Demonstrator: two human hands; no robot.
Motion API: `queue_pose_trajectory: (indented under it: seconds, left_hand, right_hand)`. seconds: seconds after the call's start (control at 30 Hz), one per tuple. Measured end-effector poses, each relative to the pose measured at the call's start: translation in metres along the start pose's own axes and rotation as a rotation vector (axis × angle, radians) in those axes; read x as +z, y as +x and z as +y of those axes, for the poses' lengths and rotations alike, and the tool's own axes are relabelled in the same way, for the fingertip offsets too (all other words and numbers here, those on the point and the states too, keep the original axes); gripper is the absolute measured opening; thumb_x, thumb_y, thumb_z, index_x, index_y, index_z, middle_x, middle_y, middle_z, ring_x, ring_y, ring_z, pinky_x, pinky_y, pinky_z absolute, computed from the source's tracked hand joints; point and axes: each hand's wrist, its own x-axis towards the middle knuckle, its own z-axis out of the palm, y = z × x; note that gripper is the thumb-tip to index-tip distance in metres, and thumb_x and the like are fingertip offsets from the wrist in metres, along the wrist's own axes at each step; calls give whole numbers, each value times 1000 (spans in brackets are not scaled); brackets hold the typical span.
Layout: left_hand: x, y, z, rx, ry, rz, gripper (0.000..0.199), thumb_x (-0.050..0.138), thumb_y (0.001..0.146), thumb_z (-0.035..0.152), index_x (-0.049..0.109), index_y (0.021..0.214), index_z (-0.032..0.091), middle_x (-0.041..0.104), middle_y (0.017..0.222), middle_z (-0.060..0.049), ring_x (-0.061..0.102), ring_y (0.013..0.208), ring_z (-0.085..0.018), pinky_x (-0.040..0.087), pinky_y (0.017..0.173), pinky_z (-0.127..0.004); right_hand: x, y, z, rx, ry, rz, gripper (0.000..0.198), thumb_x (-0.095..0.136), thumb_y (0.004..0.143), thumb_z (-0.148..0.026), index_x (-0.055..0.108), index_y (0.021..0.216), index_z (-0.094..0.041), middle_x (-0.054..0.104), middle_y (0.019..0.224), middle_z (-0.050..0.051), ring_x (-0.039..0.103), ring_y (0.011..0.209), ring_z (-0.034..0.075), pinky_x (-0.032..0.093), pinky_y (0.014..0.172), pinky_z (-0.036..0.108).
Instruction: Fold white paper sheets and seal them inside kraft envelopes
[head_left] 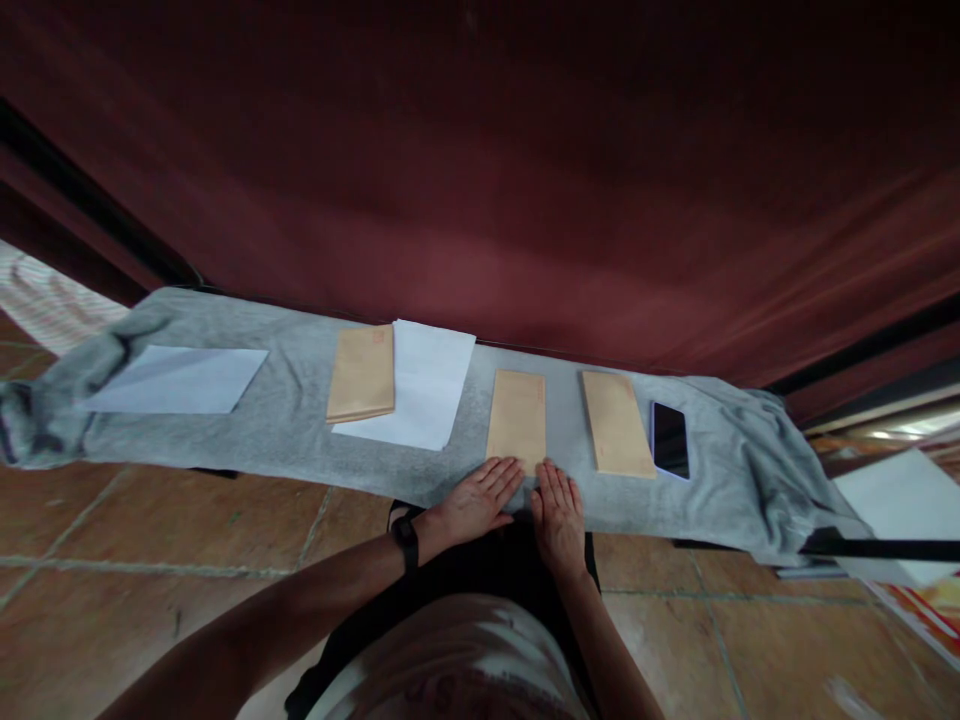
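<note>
A brown paper envelope (517, 415) lies flat in front of me on a grey cloth. My left hand (484, 493) rests with fingers stretched over its lower left corner. At the lower right corner lies my right hand (559, 505), palm down and fingers extended. Neither hand grasps anything. To the right is another brown envelope (617, 425), perhaps a stack. Left of my hands, a small stack of brown envelopes (362, 372) partly covers some white paper sheets (425, 385).
The grey cloth (292, 440) covers a long, narrow surface. A smartphone (670, 440) lies at the right, and a white sheet (180, 380) at the far left. Dark red fabric (480, 220) hangs behind. More papers (904, 500) are at the far right, above the tiled floor (675, 630).
</note>
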Motion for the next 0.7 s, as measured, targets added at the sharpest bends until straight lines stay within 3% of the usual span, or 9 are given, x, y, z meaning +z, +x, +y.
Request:
queue_pose_trajectory:
  seconds: [0.27, 0.43, 0.7]
  left_hand:
    - [-6, 7, 3, -33, -74, 5, 69, 44, 98, 56, 42, 147, 8, 41, 155, -20, 36, 146, -28, 21, 122, -43]
    - [-7, 23, -2, -126, -143, 20, 58, 37, 102, 44, 41, 148, 8, 37, 158, -18, 32, 148, -26, 19, 123, -43]
    - [10, 60, -29, -183, -233, 22, 51, 36, 103, 38, 38, 152, 23, 31, 162, -9, 22, 151, -25, 13, 123, -50]
  right_hand:
    - [2, -1, 0, 12, -2, -7, 49, 31, 106, -31, 40, 151, -15, 49, 150, 14, 43, 141, 24, 28, 118, 46]
    - [4, -2, 2, 10, 4, -11, 49, 31, 106, -31, 39, 152, -16, 48, 151, 13, 42, 141, 24, 28, 118, 47]
    - [5, 0, 1, 12, 7, -11, 49, 33, 106, -30, 36, 153, -16, 50, 150, 13, 42, 141, 24, 29, 116, 47]
